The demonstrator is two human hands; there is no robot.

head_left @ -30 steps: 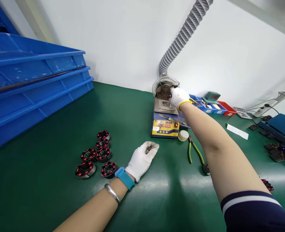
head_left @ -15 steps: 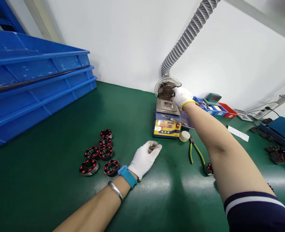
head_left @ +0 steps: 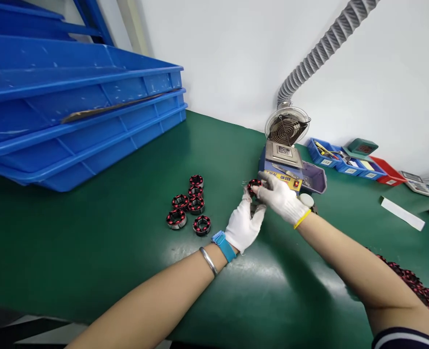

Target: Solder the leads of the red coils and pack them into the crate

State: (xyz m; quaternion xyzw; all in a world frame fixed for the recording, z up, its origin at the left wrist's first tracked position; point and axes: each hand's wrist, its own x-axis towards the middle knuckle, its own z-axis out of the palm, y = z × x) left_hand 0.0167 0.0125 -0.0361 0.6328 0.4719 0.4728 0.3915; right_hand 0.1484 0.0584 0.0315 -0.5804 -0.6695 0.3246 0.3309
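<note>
Head view | right hand [head_left: 281, 198] pinches coil ring [head_left: 250, 184], likely for steadiness | left hand [head_left: 242, 227] fingers curled close, grip I cannot tell

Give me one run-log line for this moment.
right hand: fingers on black-red ring | left hand: fingers at ring's edge | six similar rings: left of hands | yellow-fronted unit: beyond hands
</note>
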